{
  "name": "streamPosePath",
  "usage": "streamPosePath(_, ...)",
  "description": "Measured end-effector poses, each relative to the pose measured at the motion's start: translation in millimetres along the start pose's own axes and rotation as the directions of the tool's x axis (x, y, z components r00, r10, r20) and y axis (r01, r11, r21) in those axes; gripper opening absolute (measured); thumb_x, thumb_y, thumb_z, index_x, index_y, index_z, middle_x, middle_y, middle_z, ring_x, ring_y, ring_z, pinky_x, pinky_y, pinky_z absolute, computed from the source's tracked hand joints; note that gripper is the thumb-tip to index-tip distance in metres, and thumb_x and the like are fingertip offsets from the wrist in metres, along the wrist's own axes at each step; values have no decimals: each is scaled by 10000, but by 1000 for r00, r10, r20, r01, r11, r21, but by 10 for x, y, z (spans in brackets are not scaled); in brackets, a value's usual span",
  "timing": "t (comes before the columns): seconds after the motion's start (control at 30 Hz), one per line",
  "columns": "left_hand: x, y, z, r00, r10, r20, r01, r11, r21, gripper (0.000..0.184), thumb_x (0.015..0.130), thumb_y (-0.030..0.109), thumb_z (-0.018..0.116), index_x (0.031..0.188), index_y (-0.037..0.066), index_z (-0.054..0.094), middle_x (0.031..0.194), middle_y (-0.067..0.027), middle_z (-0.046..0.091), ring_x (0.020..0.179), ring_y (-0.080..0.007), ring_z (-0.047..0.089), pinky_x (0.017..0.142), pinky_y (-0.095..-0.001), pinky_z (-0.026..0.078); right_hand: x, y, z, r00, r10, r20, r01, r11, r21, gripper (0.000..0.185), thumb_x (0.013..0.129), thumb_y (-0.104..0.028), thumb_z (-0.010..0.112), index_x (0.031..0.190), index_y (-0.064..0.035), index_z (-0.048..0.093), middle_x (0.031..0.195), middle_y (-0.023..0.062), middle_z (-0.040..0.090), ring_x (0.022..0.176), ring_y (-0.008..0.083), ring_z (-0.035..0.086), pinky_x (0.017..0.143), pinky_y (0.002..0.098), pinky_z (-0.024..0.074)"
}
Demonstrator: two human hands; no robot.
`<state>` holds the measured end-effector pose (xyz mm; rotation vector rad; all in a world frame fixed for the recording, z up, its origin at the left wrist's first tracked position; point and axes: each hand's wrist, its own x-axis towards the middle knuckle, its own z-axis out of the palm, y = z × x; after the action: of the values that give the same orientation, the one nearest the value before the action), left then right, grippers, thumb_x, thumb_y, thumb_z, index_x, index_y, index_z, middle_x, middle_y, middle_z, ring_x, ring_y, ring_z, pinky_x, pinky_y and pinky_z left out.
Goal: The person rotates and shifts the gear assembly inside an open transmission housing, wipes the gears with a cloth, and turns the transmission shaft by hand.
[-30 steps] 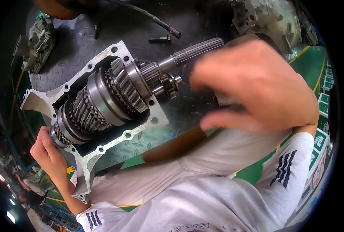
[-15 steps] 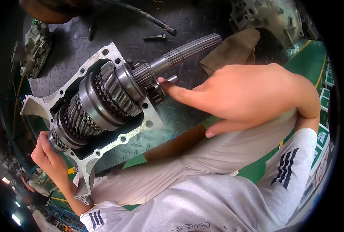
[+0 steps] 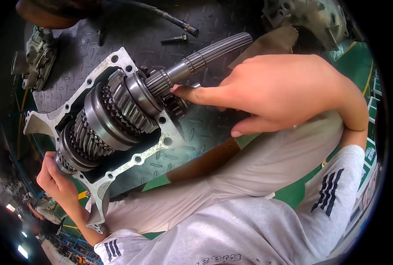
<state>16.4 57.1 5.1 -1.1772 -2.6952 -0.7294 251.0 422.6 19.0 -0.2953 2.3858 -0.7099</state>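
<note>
A gear shaft assembly point(image 3: 110, 115) lies in a light metal housing point(image 3: 137, 159), with a long splined shaft point(image 3: 201, 58) sticking out at the upper right. My left hand point(image 3: 58, 183) has its fingers curled at the lower-left end of the assembly; the fingertips are partly hidden. My right hand point(image 3: 285, 90) reaches in from the right, index finger stretched to the splines just outside the housing, apparently touching them. Its thumb hangs apart, and the other fingers are mostly hidden. Below that fingertip sits a small dark gear point(image 3: 175, 107).
On the dark tread-plate surface point(image 3: 117, 28) lie a bolt point(image 3: 174, 39) and a rod point(image 3: 174, 21). Metal castings stand at left point(image 3: 40, 57) and upper right point(image 3: 309, 17). A brown piece of cardboard or cloth point(image 3: 274, 42) lies behind my right hand. My legs are below the plate's edge.
My right hand has moved up and slightly left, its index fingertip now higher against the splines. The whole view has shifted a little. My left hand keeps its place on the shaft end.
</note>
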Motion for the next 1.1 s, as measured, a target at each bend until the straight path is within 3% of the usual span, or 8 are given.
streamPosePath(0.1, -2, -8, 3, 1000, 5, 3, -5, 1000, 12, 379, 1093, 228, 425, 884, -44, 587, 630, -34, 384, 593, -98, 335, 551, -303, 254, 12, 16, -17, 999, 9, 46, -12, 999, 49, 899, 895, -173, 740, 1639, -44, 253, 802, 180, 677, 789, 401, 677, 701, 479, 520)
streamPosePath(0.2, -11, -15, 23, 1000, -10, -2, 10, 1000, 11, 396, 1100, 238, 421, 881, -46, 589, 626, -26, 406, 597, -90, 346, 552, -294, 264, 8, 44, 43, 998, -55, -22, 55, 998, 2, 922, 889, -153, 742, 1651, -70, 230, 785, 181, 676, 776, 409, 673, 694, 485, 521)
streamPosePath(0.4, -18, -37, 21, 1000, -12, -27, 11, 1000, -6, 409, 1104, 246, 421, 870, -46, 588, 626, -16, 441, 607, -77, 367, 557, -281, 283, -14, 14, 56, 999, -17, -43, 16, 999, -28, 961, 877, -123, 752, 1669, -148, 207, 795, 177, 682, 776, 407, 671, 712, 483, 526)
streamPosePath(0.47, -20, -90, -36, 999, -9, 44, 10, 1000, -20, 380, 1121, 209, 439, 958, -94, 599, 708, 4, 537, 682, -57, 417, 597, -251, 353, -22, 8, 46, 1000, 4, 2, -4, 999, -41, 976, 878, -120, 750, 1674, -159, 187, 797, 174, 683, 773, 400, 671, 714, 474, 528)
streamPosePath(0.9, -3, -34, 35, 1000, -16, -4, 16, 1000, -27, 362, 1091, 216, 434, 896, -47, 588, 634, -24, 440, 613, -83, 372, 563, -274, 297, 7, -67, 40, 996, 73, 60, -67, 993, -101, 1059, 876, -149, 762, 1687, -126, 81, 735, 159, 675, 726, 385, 667, 677, 457, 518)
streamPosePath(1.0, 11, -8, 39, 1000, -3, -16, 3, 1000, 1, 358, 1090, 213, 436, 892, -44, 589, 635, -24, 435, 614, -85, 368, 563, -276, 298, -34, -59, 52, 998, 54, -10, -55, 997, -56, 864, 870, -148, 758, 1619, -84, 332, 751, 158, 679, 713, 379, 664, 649, 457, 514)
streamPosePath(1.07, 1, -37, 42, 999, 26, -30, -26, 1000, -6, 346, 1083, 203, 440, 886, -40, 588, 633, -22, 424, 614, -85, 362, 561, -277, 295, -138, -58, 123, 917, -133, -376, 60, 978, -200, 591, 835, -119, 771, 1376, -53, 541, 781, 146, 674, 716, 364, 656, 646, 448, 511)
streamPosePath(1.1, -13, -41, 35, 999, 19, -28, -19, 1000, -2, 346, 1083, 203, 440, 886, -40, 588, 633, -22, 424, 614, -85, 362, 561, -277, 295, -149, -76, 139, 751, -177, -636, 39, 974, -225, 488, 813, -91, 776, 1265, -45, 598, 798, 138, 667, 721, 358, 647, 651, 441, 506)
